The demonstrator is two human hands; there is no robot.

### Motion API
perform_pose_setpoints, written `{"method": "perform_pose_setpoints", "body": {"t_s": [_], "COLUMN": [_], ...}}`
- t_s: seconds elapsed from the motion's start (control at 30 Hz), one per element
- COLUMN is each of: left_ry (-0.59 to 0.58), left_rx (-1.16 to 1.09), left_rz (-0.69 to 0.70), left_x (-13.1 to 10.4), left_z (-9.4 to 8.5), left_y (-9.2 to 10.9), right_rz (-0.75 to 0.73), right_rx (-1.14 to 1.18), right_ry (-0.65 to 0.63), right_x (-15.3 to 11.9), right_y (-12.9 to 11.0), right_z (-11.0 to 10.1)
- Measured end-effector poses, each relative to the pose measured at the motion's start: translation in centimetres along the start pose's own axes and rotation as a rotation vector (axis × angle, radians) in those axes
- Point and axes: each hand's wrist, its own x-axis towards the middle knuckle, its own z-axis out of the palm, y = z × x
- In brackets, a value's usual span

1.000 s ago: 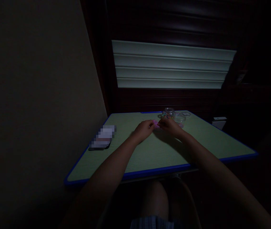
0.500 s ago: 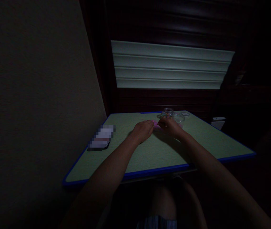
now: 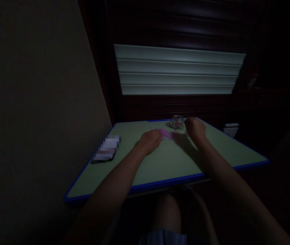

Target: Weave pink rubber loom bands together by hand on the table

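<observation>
From here, the left hand [image 3: 150, 141] curls by the pink pile [image 3: 166, 134], the right hand [image 3: 196, 130] bends near the jar [image 3: 176, 123], grips unclear.

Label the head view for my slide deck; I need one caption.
Left hand beside a pink pile, right hand raised near a jar.

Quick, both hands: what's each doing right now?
Left hand: resting at the edge of the pink pile, fingers together; grip unclear.
Right hand: raised beside the jar, fingers pinched; too dark to tell if anything's held.
</observation>
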Motion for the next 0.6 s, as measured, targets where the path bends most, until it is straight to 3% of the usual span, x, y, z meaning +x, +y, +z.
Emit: {"method": "perform_pose_setpoints", "body": {"t_s": [0.2, 0.6], "left_ry": [-0.016, -0.005], "left_rx": [0.033, 0.034], "left_rz": [-0.009, 0.001], "left_x": [0.0, -0.1], "left_z": [-0.2, -0.3], "left_y": [0.1, 0.2], "right_rz": [0.093, 0.119], "right_rx": [-0.074, -0.084], "right_ry": [0.042, 0.03], "right_x": [0.3, 0.3], "right_y": [1.7, 2.0], "right_z": [0.5, 1.0]}}
